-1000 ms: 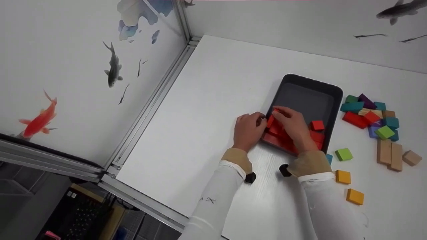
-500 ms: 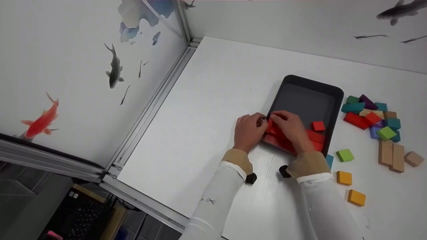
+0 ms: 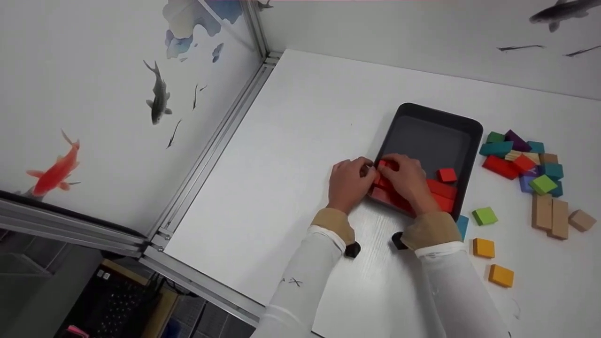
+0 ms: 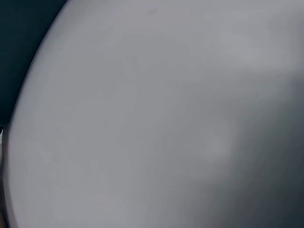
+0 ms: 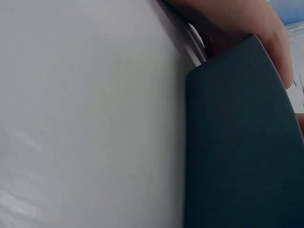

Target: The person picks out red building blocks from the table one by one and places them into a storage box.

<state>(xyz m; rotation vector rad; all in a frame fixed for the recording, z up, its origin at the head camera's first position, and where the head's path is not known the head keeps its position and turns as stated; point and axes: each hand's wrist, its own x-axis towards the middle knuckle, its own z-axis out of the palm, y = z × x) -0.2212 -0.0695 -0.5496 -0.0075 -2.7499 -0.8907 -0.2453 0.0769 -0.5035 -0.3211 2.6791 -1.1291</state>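
In the head view, my left hand is at the near part of the dark baking tray's left side, with its fingers curled over the rim. The right wrist view catches part of a hand straddling the tray wall. My right hand reaches into the tray and pinches a red block by the left wall, close to the left fingertips. Its own fingers partly cover that block. Several red blocks line the near end of the tray; a small red block sits apart at the right.
Right of the tray lies a pile of mixed coloured blocks, with wooden blocks below. A light green block and two yellow blocks lie nearer. A teal block shows beside the right cuff. Walls border the white table.
My right hand has shifted slightly down and left within the tray, its fingertips moving along the red block by the left wall. My left hand has stayed at the rim.
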